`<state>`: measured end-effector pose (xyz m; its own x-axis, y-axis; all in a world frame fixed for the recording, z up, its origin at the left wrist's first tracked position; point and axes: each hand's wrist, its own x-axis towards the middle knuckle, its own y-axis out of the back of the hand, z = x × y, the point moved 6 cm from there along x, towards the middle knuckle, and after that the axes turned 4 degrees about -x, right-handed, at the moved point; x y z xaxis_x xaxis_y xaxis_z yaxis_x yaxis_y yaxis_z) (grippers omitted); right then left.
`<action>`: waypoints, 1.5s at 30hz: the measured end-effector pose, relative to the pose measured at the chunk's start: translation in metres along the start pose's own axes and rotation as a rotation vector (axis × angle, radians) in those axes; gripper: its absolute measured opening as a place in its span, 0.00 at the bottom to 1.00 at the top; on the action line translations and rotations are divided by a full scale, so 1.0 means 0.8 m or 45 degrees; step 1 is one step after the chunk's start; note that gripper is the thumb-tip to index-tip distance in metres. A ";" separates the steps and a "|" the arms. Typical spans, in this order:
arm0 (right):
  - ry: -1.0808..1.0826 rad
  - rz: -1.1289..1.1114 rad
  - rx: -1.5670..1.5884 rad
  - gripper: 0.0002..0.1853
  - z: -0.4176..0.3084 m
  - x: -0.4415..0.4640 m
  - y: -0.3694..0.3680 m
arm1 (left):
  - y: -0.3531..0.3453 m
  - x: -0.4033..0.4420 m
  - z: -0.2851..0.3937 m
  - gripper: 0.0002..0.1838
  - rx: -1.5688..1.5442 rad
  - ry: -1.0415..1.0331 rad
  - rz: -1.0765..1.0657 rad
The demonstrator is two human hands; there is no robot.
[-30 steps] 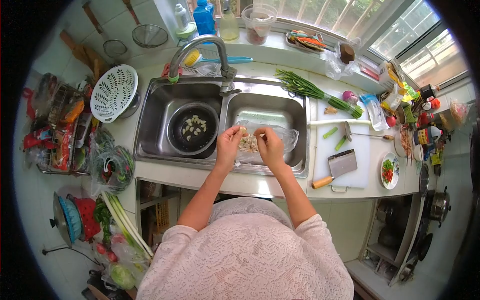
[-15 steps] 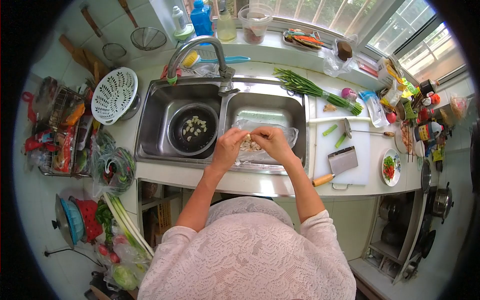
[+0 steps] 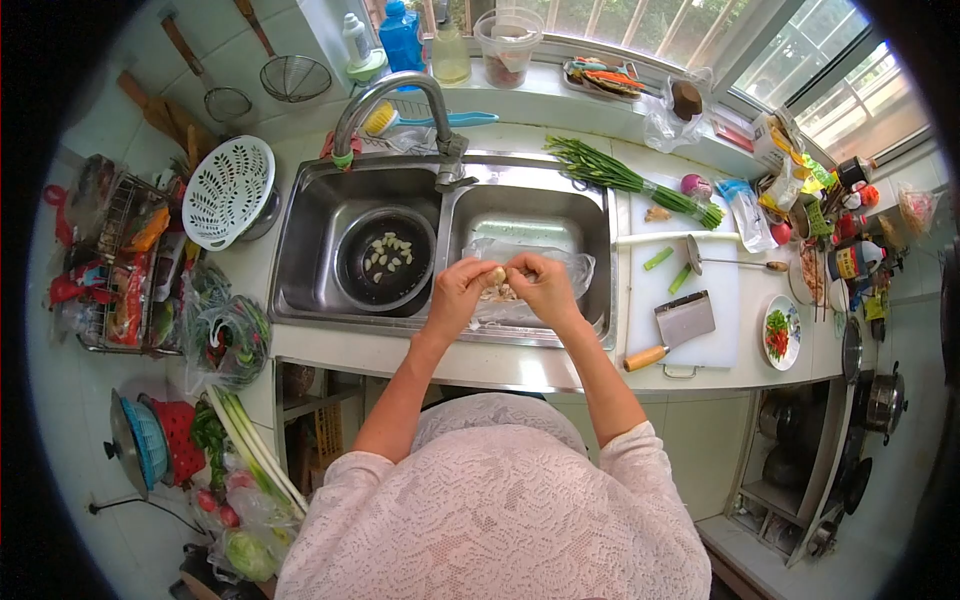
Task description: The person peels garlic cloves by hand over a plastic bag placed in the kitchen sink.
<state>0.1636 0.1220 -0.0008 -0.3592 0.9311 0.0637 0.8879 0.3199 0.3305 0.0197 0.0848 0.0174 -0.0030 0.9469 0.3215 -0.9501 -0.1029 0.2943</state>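
Observation:
Over the right sink basin, my left hand (image 3: 462,292) pinches a pale garlic clove (image 3: 499,273) between thumb and fingertips. Close against it from the right is my right hand (image 3: 545,290), its thumb and fingers closed together; whatever they hold is too small to make out. Below both hands, a clear plastic bag (image 3: 578,268) lies in the basin with pale peelings in it, partly hidden by the hands. To the left, a round metal bowl (image 3: 428,275) in the other basin holds several peeled garlic cloves (image 3: 390,255) in water.
A tap (image 3: 440,110) arches over the divider. On the right, a cleaver (image 3: 685,318) and a ladle (image 3: 740,263) lie on a white cutting board (image 3: 725,345), with green stalks (image 3: 640,182) at its top. A plate of chopped peppers (image 3: 779,335) stands beyond. A white colander (image 3: 230,195) leans at left.
My right hand has drawn slightly away from my left fingertips, and more of the garlic clove shows between them. The bowl and board are unchanged.

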 end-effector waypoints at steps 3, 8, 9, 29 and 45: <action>0.138 0.175 -0.087 0.05 -0.011 -0.002 0.006 | -0.012 -0.014 -0.043 0.12 -0.769 0.686 -0.006; 0.353 0.210 -0.181 0.04 -0.033 -0.008 0.000 | -0.033 -0.017 -0.045 0.13 -1.115 0.747 -0.080; 0.351 0.208 -0.182 0.04 -0.030 -0.008 -0.001 | -0.032 -0.016 -0.046 0.12 -1.079 0.713 -0.070; -0.009 -0.170 0.122 0.02 0.017 0.009 -0.015 | -0.013 -0.014 -0.034 0.20 -0.333 0.554 -0.173; 0.099 -0.051 -0.014 0.05 0.008 0.014 -0.034 | -0.011 -0.032 -0.075 0.09 -0.845 0.720 0.020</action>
<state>0.1373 0.1250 -0.0149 -0.4158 0.9011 0.1228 0.8694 0.3542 0.3445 0.0097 0.0794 -0.0475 -0.0049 0.9742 -0.2255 -0.9335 -0.0853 -0.3483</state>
